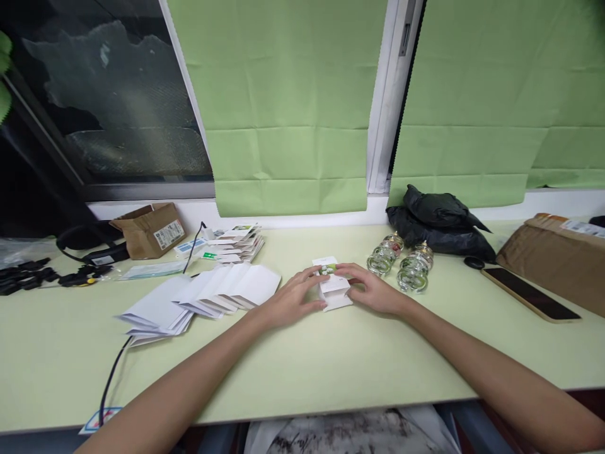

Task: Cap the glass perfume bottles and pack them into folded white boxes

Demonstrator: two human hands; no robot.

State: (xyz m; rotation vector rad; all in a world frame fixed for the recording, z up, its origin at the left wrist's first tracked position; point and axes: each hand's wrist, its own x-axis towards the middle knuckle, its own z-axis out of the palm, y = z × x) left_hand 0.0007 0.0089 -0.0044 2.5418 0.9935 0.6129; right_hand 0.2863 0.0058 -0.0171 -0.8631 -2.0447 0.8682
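A small white carton (333, 289) with an open flap lies on the pale green table (302, 366), near its middle. My left hand (292, 301) grips its left side, fingers curled round it. My right hand (373, 291) holds its right side, and the fingertips of both meet on a small green and white item (327, 269) at the carton's mouth. To the left lies a fanned row of flat white cartons (208, 293). Small glass bottles (401, 263) lie to the right of the carton.
A stack of printed flat cartons (236, 244) and a brown cardboard box (150, 229) sit at the back left. Black bags (437, 224) lie under the window, a phone (529, 293) and a brown parcel (558, 258) at right. A black cable (113, 372) crosses the left front.
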